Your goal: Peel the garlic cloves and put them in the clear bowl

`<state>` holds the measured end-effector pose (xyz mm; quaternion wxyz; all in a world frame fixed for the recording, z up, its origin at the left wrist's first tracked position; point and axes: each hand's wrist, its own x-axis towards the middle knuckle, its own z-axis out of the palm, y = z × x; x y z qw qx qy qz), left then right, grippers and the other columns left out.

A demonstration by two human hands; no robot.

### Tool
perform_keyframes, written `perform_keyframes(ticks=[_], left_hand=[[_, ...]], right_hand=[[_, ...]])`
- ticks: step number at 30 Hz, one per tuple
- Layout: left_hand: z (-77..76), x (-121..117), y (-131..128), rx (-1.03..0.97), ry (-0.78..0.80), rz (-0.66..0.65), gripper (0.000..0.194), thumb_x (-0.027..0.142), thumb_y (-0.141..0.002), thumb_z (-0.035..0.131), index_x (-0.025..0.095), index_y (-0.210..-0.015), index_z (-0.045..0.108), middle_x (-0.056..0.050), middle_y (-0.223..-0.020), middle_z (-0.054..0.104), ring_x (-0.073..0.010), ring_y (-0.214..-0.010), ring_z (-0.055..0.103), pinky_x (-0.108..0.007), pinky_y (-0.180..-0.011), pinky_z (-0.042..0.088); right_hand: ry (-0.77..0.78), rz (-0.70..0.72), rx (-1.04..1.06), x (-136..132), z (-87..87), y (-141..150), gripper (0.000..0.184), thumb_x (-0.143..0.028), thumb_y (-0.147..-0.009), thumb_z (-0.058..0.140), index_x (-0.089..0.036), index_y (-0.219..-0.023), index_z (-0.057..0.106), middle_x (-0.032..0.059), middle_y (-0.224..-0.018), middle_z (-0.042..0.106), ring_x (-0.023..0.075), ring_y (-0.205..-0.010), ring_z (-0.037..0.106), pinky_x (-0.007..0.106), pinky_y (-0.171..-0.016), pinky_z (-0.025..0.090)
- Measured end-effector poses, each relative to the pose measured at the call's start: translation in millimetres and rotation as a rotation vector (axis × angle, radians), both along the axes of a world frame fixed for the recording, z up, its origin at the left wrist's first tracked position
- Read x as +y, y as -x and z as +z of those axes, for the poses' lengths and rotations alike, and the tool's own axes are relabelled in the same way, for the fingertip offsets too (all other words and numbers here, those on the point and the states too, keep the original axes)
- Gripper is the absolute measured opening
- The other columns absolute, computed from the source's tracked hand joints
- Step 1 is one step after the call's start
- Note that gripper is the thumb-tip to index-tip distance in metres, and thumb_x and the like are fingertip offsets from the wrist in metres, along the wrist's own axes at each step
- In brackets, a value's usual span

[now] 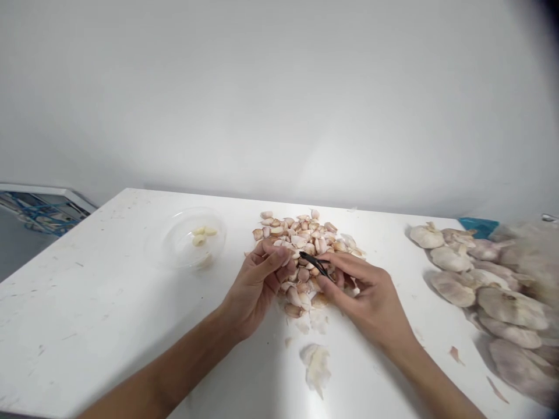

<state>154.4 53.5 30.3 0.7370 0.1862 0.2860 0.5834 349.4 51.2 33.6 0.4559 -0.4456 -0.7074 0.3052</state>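
1. 1 black tool (318, 265) is pinched in the right hand (371, 294), over garlic cloves (293, 295) near the surface's (109, 291) far edge.
2. Left hand (253, 291): fingers curled beside its tip; cannot tell whether gripping a clove.
3. Clear dish (177, 244) holding peeled cloves (199, 240): toward far left corner.
4. Garlic bulbs (452, 259): toward right edge.

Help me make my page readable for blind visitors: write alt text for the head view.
A person's right hand holds a black tool, its tip pointing toward the left hand, over a pile of unpeeled garlic cloves on a white table. To the left, a clear bowl holds peeled cloves; to the right lie whole garlic bulbs.
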Motion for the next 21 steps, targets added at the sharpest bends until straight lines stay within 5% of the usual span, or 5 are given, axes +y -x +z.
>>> perform_keyframes(ticks=[6,21], left_hand=[[1.4,0.3,-0.5,0.039,-0.005,0.047,0.027,0.012,-0.077,0.086,0.015,-0.071,0.06,0.004,-0.075,0.069,-0.0051,-0.07,0.069,-0.012,-0.074,0.059],[4.3,-3.2,-4.4,0.449,-0.149,0.158,0.024,0.019,-0.07,0.091,0.015,-0.077,0.068,0.0,-0.079,0.073,-0.0113,-0.07,0.071,-0.019,-0.065,0.056]], right_hand=[[-0.32,-0.043,-0.137,-2.7,2.3,2.2,0.029,-0.019,-0.088,0.074,-0.026,-0.116,0.073,0.0053,-0.107,0.075,0.0215,-0.094,0.069,0.038,-0.081,0.06],[-0.604,-0.087,-0.402,-2.1,3.7,-6.0,0.04,-0.011,-0.083,0.078,-0.017,-0.121,0.066,0.0097,-0.107,0.073,0.021,-0.086,0.063,0.036,-0.071,0.056]])
